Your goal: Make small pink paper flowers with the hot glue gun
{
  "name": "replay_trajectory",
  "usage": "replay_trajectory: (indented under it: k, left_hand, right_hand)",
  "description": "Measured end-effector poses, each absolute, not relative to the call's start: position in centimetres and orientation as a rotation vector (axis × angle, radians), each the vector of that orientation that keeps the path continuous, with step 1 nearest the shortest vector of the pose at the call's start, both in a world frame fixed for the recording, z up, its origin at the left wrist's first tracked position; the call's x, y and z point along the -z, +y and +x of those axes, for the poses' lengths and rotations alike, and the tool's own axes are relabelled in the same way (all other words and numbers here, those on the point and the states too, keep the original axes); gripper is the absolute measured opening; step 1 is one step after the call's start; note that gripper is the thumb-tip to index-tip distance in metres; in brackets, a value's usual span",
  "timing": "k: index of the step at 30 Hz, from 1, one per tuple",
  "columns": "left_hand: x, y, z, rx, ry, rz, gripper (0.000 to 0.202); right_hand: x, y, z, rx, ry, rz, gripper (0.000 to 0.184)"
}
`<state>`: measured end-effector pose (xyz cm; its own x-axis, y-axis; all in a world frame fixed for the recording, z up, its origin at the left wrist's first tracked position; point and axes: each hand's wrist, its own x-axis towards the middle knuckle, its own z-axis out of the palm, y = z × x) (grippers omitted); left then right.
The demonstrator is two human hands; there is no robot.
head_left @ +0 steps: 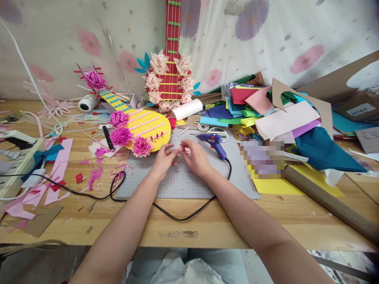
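Over the grey cutting mat, my left hand and my right hand meet at the fingertips. Both are closed in a pinch around a small pink piece, perhaps paper, mostly covered by the fingers. Just beyond my left hand lies a yellow paper guitar with pink strips as strings and magenta paper flowers along its edge. A purple hot glue gun rests on the mat to the right of my right hand, its black cord looping below my wrists.
A red guitar with pale pink flowers leans against the curtain. Coloured paper is heaped at the right, near a brown tube. Pink scraps and a power strip lie left. A roll of tape sits behind the glue gun.
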<state>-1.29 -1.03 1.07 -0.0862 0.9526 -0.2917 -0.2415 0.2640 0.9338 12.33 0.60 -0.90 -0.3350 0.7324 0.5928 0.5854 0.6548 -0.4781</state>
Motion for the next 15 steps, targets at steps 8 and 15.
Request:
replay_trajectory:
  k: [8,15]
  left_hand:
    - [-1.1,-1.0,-1.1,-1.211,1.262,0.771,0.024]
    - [-0.3,-0.5,-0.6,-1.135,1.318,0.883,0.019]
  right_hand:
    - [0.4,0.5,13.6,-0.383,-1.905,-0.997,0.037]
    - [1.2,1.8,14.9,-0.527,-1.844,-1.345,0.032]
